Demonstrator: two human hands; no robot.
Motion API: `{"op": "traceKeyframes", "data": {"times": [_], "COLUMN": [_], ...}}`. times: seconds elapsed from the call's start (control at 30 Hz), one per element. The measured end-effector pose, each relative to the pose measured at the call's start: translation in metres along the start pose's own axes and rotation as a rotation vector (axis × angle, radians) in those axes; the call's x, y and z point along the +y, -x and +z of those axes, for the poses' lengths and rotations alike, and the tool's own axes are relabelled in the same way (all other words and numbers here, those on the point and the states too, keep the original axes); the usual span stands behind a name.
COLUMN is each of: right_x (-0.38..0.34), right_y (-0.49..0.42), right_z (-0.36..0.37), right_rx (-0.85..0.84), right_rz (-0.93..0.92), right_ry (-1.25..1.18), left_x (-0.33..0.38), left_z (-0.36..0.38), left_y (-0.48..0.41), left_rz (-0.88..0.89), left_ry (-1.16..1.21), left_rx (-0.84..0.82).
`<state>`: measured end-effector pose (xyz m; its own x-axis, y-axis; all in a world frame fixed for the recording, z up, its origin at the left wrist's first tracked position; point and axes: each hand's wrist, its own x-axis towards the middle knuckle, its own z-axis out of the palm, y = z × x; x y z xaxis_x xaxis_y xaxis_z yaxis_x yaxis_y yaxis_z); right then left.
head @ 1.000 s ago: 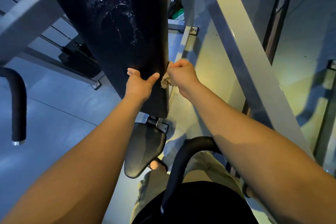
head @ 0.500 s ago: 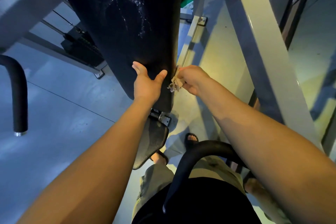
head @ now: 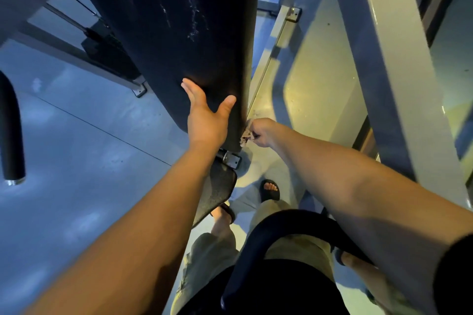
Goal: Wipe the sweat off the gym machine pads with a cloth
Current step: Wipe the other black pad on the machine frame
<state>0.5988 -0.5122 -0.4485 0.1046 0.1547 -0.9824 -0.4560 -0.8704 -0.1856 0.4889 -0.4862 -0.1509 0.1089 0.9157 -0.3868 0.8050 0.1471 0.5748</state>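
Observation:
A long black back pad (head: 179,41) slopes down the middle of the view, with wet streaks (head: 189,7) glinting on its upper face. My left hand (head: 206,120) lies flat against the pad's lower end, fingers spread, thumb near the right edge. My right hand (head: 263,132) is clenched around a crumpled tan cloth (head: 246,137) and presses it against the pad's lower right edge. Below the pad sits a smaller black seat pad (head: 216,190), partly hidden by my left forearm.
A pale steel frame beam (head: 394,79) runs diagonally on the right. A black padded handle (head: 11,130) hangs at the left edge, and a curved black bar (head: 276,227) crosses above my legs. Cables and a weight stack (head: 107,51) stand behind the pad. My sandalled feet rest on the floor.
My right hand has slid the cloth down the pad's right edge to its lower corner. My left hand has opened from a grip to a flat palm.

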Motion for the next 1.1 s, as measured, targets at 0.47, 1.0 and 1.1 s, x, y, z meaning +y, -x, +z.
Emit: {"op": "traceKeyframes", "data": {"times": [0.47, 1.0, 1.1], "right_x": [-0.044, -0.057, -0.065], "right_y": [0.257, 0.285, 0.314], "right_z": [-0.036, -0.028, -0.032], "right_rx": [-0.258, -0.183, -0.205], "right_rz": [-0.143, -0.247, -0.332], "right_ry": [-0.162, -0.374, -0.45], "left_x": [0.006, 0.009, 0.009], "left_z": [-0.01, -0.024, -0.041], "left_y": [0.003, -0.001, 0.0], "left_rz": [-0.008, -0.015, -0.013], "left_ry": [-0.003, -0.013, -0.035], "left_rx": [-0.05, -0.096, -0.149]}}
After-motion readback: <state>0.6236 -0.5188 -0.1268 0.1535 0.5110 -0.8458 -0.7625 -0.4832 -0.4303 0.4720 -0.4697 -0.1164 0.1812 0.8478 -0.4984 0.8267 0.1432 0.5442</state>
